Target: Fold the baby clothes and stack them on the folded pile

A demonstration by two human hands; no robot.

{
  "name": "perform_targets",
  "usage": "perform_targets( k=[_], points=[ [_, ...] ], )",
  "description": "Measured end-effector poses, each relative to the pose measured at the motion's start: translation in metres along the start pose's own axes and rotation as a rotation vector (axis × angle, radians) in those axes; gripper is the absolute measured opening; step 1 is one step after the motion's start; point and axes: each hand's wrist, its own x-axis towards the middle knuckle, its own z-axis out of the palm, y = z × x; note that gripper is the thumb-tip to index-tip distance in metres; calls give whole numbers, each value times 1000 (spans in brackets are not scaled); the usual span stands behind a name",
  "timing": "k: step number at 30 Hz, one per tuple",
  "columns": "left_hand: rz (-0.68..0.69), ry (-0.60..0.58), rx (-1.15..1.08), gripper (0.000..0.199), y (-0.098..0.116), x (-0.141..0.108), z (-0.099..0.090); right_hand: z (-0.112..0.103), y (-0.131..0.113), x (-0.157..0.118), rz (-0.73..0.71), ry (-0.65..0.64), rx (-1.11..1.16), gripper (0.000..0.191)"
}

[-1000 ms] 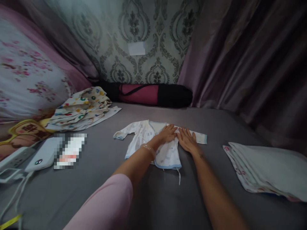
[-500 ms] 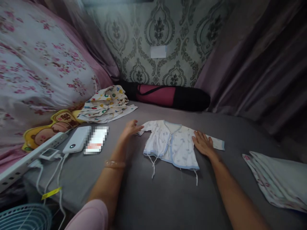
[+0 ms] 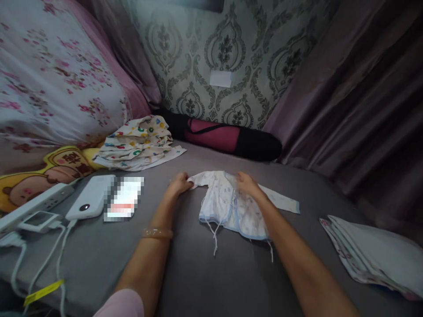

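A small white baby shirt (image 3: pixel 216 200) with blue trim, a faint print and tie strings lies spread on the grey bed sheet (image 3: pixel 211 281). At the cuff of its left-hand sleeve, my left hand (image 3: pixel 180 183) is closed, fingers pinching the fabric. My right hand (image 3: pixel 247 184) is over the shirt's upper front near the neckline, blurred by motion, so its fingers are unclear. The right-hand sleeve stretches out past my right forearm, which covers part of the shirt's side.
To the left lie a white power bank (image 3: pixel 90 197), a blurred-out phone (image 3: pixel 124 199), a power strip (image 3: pixel 42 204) and cables. Behind are a crumpled patterned cloth (image 3: pixel 139 143) and a long black-and-maroon bag (image 3: pixel 214 136). Folded cloths (image 3: pixel 373 251) rest at right.
My right hand has moved left from the right-hand sleeve to the neckline. My left hand has closed on the other cuff. The view has shifted slightly.
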Motion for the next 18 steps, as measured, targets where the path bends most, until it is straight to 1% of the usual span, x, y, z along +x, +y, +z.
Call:
perform_targets(
  k=[1,3,4,5,6,8,11,13,15,18],
  points=[
    [69,85,51,10,4,-1,-1,6,-18,6,-28,2,51,40],
    [198,293,146,20,9,-3,-3,18,-48,16,-45,24,85,40],
    [234,397,174,26,10,-4,-4,23,-58,19,-43,44,89,41],
    [237,472,196,29,9,-4,-5,28,-66,21,-39,61,88,41],
    [206,508,217,29,6,-4,-5,32,-71,23,-36,71,86,41],
    [74,492,247,27,-3,-3,-4,38,-76,23,-40,68,71,40],
    [-157,399,244,31,-17,2,1,43,-78,24,-53,44,31,38],
    [-261,389,224,33,-20,6,6,44,-80,25,-61,33,14,39],
    [-314,415,216,33,-19,10,10,45,-85,27,-77,15,10,38],
    [-321,428,232,39,-18,12,14,49,-94,27,-111,-6,14,37]
  ],
)
